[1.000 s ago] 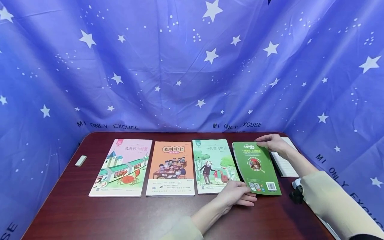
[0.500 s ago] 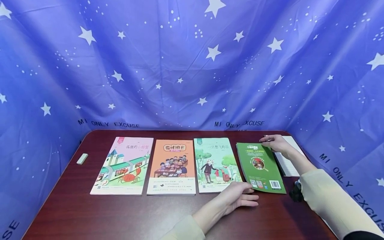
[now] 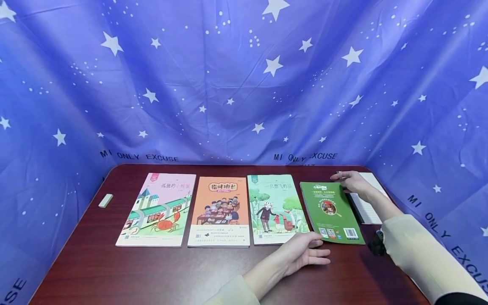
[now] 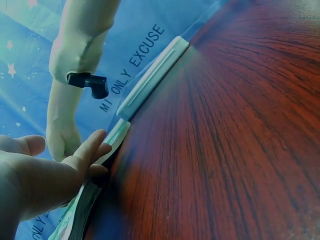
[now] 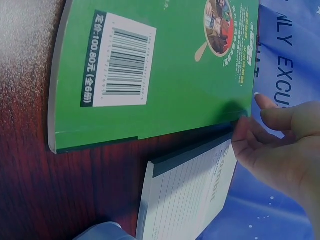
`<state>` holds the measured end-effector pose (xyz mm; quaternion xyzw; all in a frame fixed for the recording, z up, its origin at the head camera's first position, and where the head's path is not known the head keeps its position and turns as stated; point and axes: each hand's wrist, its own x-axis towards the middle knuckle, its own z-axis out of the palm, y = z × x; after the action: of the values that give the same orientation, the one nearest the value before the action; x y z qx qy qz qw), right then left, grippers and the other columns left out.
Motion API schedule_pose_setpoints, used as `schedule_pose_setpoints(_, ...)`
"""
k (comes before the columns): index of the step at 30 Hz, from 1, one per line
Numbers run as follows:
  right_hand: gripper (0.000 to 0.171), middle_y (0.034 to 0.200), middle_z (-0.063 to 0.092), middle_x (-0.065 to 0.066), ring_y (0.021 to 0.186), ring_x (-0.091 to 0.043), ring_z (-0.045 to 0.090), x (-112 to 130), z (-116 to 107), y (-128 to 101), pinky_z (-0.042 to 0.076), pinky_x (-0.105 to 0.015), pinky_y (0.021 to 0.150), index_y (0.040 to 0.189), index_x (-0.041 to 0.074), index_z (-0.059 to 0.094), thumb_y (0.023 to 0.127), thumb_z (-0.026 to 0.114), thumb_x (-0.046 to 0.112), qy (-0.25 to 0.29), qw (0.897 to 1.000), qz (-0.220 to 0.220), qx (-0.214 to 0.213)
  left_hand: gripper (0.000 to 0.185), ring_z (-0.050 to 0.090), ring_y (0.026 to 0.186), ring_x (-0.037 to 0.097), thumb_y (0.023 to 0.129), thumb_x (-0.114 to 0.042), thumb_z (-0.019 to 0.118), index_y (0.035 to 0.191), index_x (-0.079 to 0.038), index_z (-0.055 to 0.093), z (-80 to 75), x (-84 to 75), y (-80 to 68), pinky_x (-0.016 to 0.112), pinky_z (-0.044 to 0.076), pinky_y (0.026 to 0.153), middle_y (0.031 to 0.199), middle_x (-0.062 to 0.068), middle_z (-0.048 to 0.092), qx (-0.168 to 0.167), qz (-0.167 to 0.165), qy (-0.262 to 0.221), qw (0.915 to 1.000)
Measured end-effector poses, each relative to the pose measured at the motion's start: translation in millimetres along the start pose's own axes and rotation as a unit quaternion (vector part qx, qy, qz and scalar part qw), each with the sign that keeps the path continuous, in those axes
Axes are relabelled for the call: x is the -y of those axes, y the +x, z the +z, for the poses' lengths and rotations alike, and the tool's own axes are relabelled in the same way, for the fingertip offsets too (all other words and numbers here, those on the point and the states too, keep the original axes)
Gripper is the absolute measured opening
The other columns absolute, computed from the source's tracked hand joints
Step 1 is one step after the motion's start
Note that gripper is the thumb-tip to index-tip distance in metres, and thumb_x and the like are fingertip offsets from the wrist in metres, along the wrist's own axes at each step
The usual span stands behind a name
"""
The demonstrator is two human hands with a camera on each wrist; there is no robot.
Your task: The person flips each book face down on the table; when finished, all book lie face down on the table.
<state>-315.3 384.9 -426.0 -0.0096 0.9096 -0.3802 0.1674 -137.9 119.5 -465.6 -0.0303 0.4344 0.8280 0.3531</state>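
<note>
Green book (image 3: 331,212) lying flat, back cover up, last on the right in a row of four along the middle of the dark wooden table (image 3: 190,271), barcode toward the near edge; shifted slightly rightward since a second ago and now clear of the neighbouring pale green picture book (image 3: 273,208), whose edge it overlapped then. Right hand (image 3: 352,181) at the book's far right corner, fingertips (image 5: 245,131) touching that corner, fingers nearly straight, much as before. Left hand (image 3: 303,252) resting on the table at the book's near left corner, fingers relaxed and extended, just touching the book's edge in the wrist view; a little nearer the near edge than earlier. Lined notepad (image 3: 364,203) beside the book toward the right edge. Orange book (image 3: 219,211) and pink crab book (image 3: 160,209) left of these, unmoved. Small white eraser (image 3: 105,200) near the left edge.
</note>
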Motion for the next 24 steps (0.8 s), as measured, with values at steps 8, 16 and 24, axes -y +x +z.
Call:
schedule_pose_setpoints(8, 0.050, 0.147, 0.044, -0.042, 0.128, -0.043, 0.053, 1, -1, -2, 0.057, -0.038, 0.088, 0.144, -0.015, 0.044, 0.095, 0.034, -0.007, -0.014, 1.000, -0.004, -0.001, 0.036, 0.059, 0.130, 0.049, 0.100, -0.014, 0.055, 0.130, 0.006, 0.050, -4.5, -1.9, -3.8, 0.056, 0.056, 0.104, 0.137, 0.032, 0.056, 0.006, 0.002, 0.029, 0.9996)
schedule_pose_setpoints(16, 0.040, 0.137, 0.054, -0.038, 0.105, -0.025, 0.061, 10, 4, -2, 0.060, -0.035, 0.081, 0.139, -0.015, 0.051, 0.103, 0.046, 0.002, -0.040, 0.998, -0.037, -0.028, 0.047, 0.068, 0.122, 0.041, 0.103, -0.015, 0.053, 0.141, 0.011, 0.049, -8.8, -10.2, -15.9, 0.047, 0.062, 0.096, 0.127, 0.030, 0.068, -0.004, 0.028, 0.124, 0.9919)
schedule_pose_setpoints(24, 0.039, 0.139, 0.057, -0.036, 0.103, -0.028, 0.066, 39, 23, 7, 0.060, -0.035, 0.079, 0.138, -0.010, 0.056, 0.103, 0.057, 0.008, -0.073, 0.993, -0.084, -0.033, 0.045, 0.073, 0.110, 0.035, 0.100, -0.011, 0.058, 0.139, 0.010, 0.055, -22.2, -25.4, -28.4, 0.035, 0.065, 0.087, 0.125, 0.024, 0.071, -0.044, 0.081, 0.179, 0.9796)
